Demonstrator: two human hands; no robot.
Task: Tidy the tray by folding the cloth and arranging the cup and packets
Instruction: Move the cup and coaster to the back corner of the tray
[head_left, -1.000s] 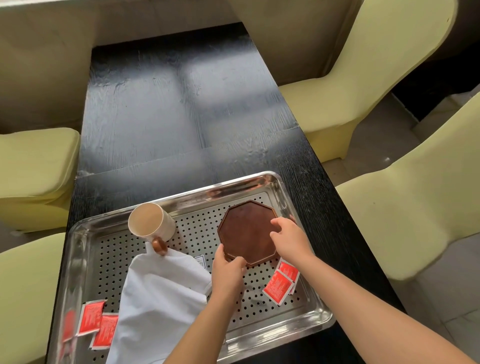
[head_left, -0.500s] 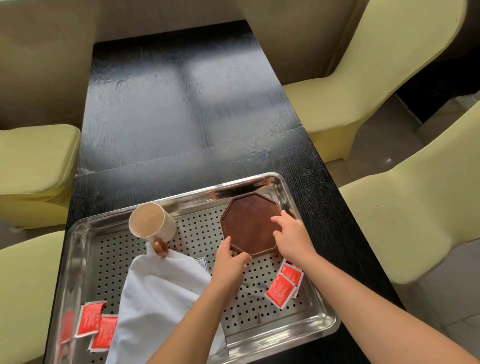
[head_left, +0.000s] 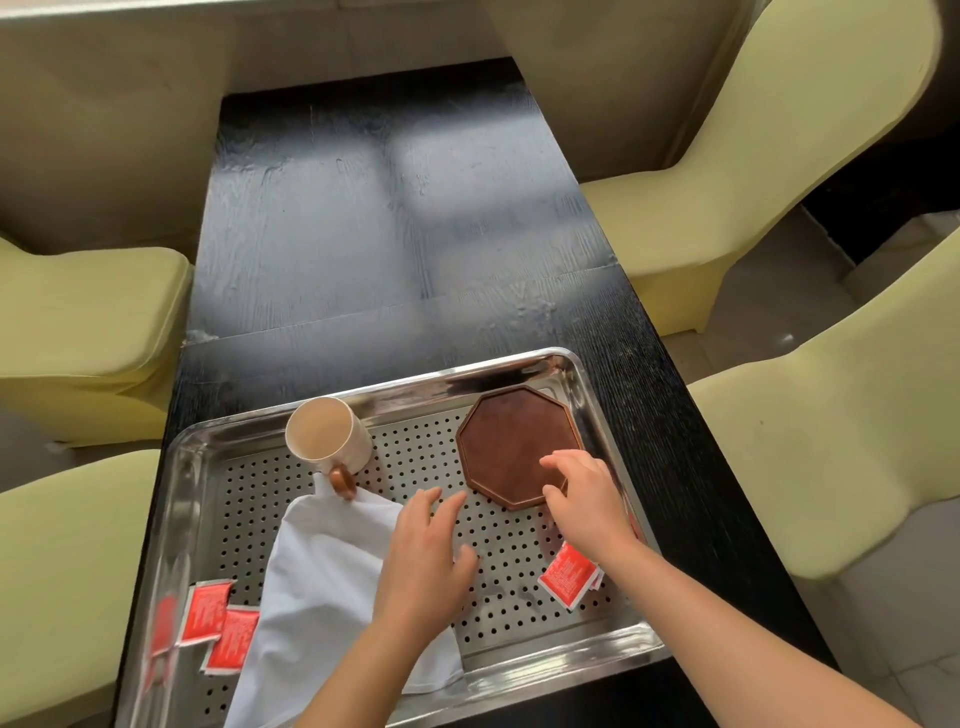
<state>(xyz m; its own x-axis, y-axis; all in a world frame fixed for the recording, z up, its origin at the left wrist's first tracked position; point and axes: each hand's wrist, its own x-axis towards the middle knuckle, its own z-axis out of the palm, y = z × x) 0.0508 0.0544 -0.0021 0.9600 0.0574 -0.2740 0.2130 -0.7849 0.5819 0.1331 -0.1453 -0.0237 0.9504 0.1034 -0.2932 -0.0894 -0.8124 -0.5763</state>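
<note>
A perforated steel tray (head_left: 519, 364) lies on the black table. A cream cup (head_left: 327, 434) with a brown handle stands at its far left side. A brown octagonal coaster (head_left: 511, 441) sits in the far right corner. A white cloth (head_left: 322, 587) lies crumpled at the near left, one corner touching the cup's handle. Red packets (head_left: 215, 618) lie left of the cloth, and more red packets (head_left: 569, 574) lie under my right wrist. My left hand (head_left: 423, 561) hovers open over the cloth's right edge. My right hand (head_left: 584, 499) rests its fingertips on the coaster's near right edge.
The black table (head_left: 389, 234) stretches away beyond the tray. Pale yellow covered chairs (head_left: 753, 171) stand along both sides, and another chair (head_left: 78, 322) is at the left. The tray's near rim is at the table's front edge.
Both hands pushed the coaster from the tray's middle right up into the far right corner. My left hand has let go of it and drawn back over the cloth.
</note>
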